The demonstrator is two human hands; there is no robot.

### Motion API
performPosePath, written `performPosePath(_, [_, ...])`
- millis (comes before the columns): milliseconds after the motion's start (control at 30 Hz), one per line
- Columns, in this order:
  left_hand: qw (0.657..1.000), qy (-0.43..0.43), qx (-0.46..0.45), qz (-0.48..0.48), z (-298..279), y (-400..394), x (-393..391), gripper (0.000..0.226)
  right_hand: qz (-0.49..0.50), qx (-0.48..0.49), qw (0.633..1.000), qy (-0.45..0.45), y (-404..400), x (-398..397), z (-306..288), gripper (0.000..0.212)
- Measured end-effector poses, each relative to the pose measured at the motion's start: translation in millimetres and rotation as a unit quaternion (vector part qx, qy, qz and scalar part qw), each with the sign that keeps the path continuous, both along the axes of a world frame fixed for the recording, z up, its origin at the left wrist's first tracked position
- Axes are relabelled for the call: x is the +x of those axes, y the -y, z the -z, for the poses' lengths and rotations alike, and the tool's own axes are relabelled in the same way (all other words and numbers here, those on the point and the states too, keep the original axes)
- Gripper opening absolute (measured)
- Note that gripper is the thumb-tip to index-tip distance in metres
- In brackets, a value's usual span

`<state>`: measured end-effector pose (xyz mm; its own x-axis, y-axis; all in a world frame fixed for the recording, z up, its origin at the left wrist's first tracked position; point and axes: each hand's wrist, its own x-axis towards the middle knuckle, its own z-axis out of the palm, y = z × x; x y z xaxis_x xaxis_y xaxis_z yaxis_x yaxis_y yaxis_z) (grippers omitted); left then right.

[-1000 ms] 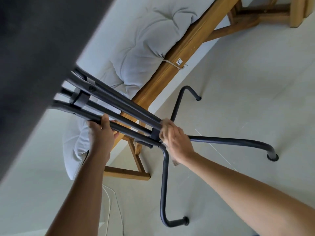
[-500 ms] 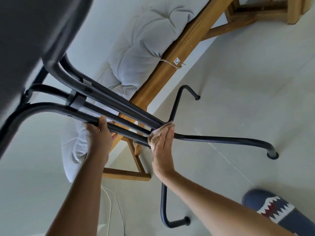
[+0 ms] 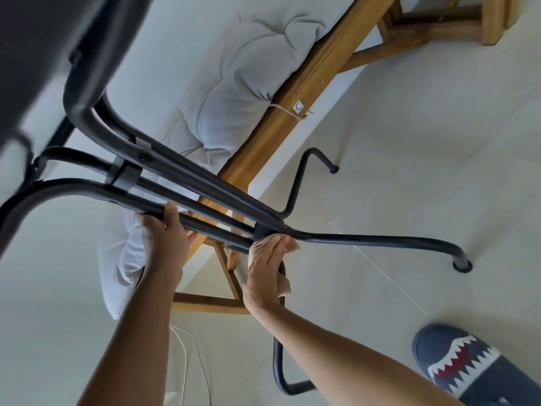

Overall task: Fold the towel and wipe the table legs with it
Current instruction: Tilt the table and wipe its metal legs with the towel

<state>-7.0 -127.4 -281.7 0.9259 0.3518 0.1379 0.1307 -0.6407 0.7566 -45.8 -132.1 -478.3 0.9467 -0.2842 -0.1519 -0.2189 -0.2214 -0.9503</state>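
The table's black metal tube legs [image 3: 380, 238] run from under the dark tabletop [image 3: 38, 54] down to the floor, meeting at a joint in mid-frame. My left hand [image 3: 164, 238] grips one of the upper tubes. My right hand [image 3: 265, 271] presses a small beige folded towel [image 3: 285, 285] against a leg just below the joint. Most of the towel is hidden under my palm and fingers; its edges show at the fingertips and beside the wrist.
A wooden bench [image 3: 316, 80] with a grey cushion [image 3: 243, 92] stands behind the legs. A white pillow [image 3: 123, 259] lies at the left. A white cable [image 3: 187, 364] runs over the pale floor. A shark-pattern slipper [image 3: 462, 364] is at the lower right.
My right hand with the towel has turned and slid along the leg near the joint, now lying flatter against it. The view has tipped back, showing more tabletop and the slipper. My left hand keeps its grip.
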Motion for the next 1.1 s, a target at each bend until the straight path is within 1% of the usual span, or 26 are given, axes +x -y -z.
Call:
performPosePath(33, [1.000,-0.003,0.000,-0.002,-0.1,0.8,-0.4,0.041,-0.036,-0.054,0.998,-0.023,1.3,6.4,6.4,0.097])
performPosePath(67, [1.000,-0.004,-0.002,-0.003,-0.9,1.5,-0.5,0.042,-0.084,-0.019,0.995,-0.048,-5.2,1.8,12.4,0.097])
performPosePath(100, [1.000,-0.004,-0.004,-0.005,-1.4,2.5,-0.9,0.043,-0.113,-0.032,0.992,-0.046,-8.5,-0.7,25.6,0.095])
performPosePath(133, [1.000,-0.005,-0.007,-0.006,-1.5,3.4,-1.2,0.044,-0.104,-0.050,0.992,-0.047,-6.4,-6.2,31.6,0.091])
performPosePath(167, [1.000,-0.006,-0.006,-0.008,-1.6,4.2,-1.3,0.045,-0.098,-0.124,0.987,-0.006,-4.5,-10.3,38.4,0.085])
performPosePath(200, [1.000,-0.008,-0.005,-0.009,-1.2,3.9,-1.1,0.045,-0.089,-0.094,0.991,0.036,-0.7,-20.3,40.5,0.079])
performPosePath(233, [1.000,-0.009,-0.005,-0.010,-1.5,3.4,-0.7,0.045,-0.064,-0.015,0.995,0.069,4.0,-26.7,33.9,0.076])
performPosePath(267, [1.000,-0.010,-0.010,-0.010,-1.7,2.6,-0.1,0.044,-0.068,0.027,0.993,0.090,5.4,-30.6,23.0,0.075])
performPosePath(300, [1.000,-0.011,-0.014,-0.011,-1.9,1.6,0.2,0.043,-0.044,0.035,0.989,0.140,3.4,-31.4,13.7,0.078])
performPosePath(367, [1.000,-0.011,-0.009,-0.009,-1.3,0.3,2.5,0.040,0.002,-0.004,0.970,0.242,-5.6,-20.9,-7.2,0.079])
performPosePath(433, [1.000,-0.015,-0.002,-0.010,-0.8,-0.1,2.0,0.039,-0.003,-0.017,0.960,0.279,-12.2,-7.3,-17.0,0.072])
performPosePath(467, [1.000,-0.015,-0.003,-0.009,-1.1,-0.2,2.3,0.039,-0.029,-0.041,0.955,0.294,-12.3,-2.5,-9.2,0.069])
performPosePath(500, [1.000,-0.018,-0.005,-0.011,-1.0,-0.5,2.0,0.039,-0.065,-0.069,0.954,0.285,-7.5,-3.1,1.1,0.066])
performPosePath(567, [1.000,-0.020,-0.012,-0.011,-1.8,-1.6,1.7,0.041,-0.109,-0.074,0.962,0.237,3.2,-16.2,40.3,0.059])
performPosePath(633, [1.000,-0.019,-0.012,-0.012,-0.8,-3.2,2.2,0.041,-0.164,-0.031,0.957,0.237,22.9,-39.3,72.3,0.056])
performPosePath(667, [1.000,-0.018,-0.008,-0.011,-0.2,-4.6,3.5,0.041,-0.156,-0.007,0.960,0.231,32.5,-46.5,83.9,0.059])
performPosePath(700, [1.000,-0.017,-0.008,-0.010,-0.2,-4.9,4.2,0.041,-0.118,0.004,0.969,0.219,46.0,-51.6,87.4,0.056])
performPosePath(733, [1.000,-0.014,-0.010,-0.009,0.0,-5.2,4.5,0.041,-0.056,-0.006,0.975,0.217,59.9,-55.8,84.7,0.045])
performPosePath(800, [1.000,-0.015,-0.010,-0.003,1.0,-5.7,5.1,0.039,0.021,-0.007,0.965,0.260,84.1,-52.5,56.6,0.019])
performPosePath(833, [1.000,-0.017,-0.009,-0.003,1.3,-5.3,4.2,0.038,0.045,-0.004,0.953,0.298,96.2,-43.6,24.3,0.012])
performPosePath(867, [1.000,-0.018,-0.010,-0.007,0.9,-5.1,3.8,0.038,0.053,-0.026,0.935,0.349,105.1,-29.1,-10.4,0.015])
performPosePath(900, [1.000,-0.019,-0.011,-0.010,0.4,-4.0,3.2,0.038,0.040,-0.007,0.917,0.398,107.3,-10.3,-40.6,0.017])
performPosePath(933, [1.000,-0.018,-0.014,-0.012,-0.2,-3.1,3.6,0.036,0.028,0.032,0.888,0.458,105.2,8.3,-71.0,0.019])
performPosePath(967, [1.000,-0.018,-0.018,-0.013,-1.0,-1.6,3.8,0.033,0.005,0.063,0.872,0.485,101.8,25.9,-100.9,0.026])
performPosePath(1033, [0.999,-0.017,-0.029,-0.014,-2.6,0.9,4.1,0.026,-0.028,0.051,0.882,0.468,84.9,55.8,-137.4,0.040])
performPosePath(1100, [0.999,-0.018,-0.042,-0.012,-4.6,2.2,4.0,0.031,-0.027,0.014,0.894,0.447,75.8,67.3,-148.8,0.051])
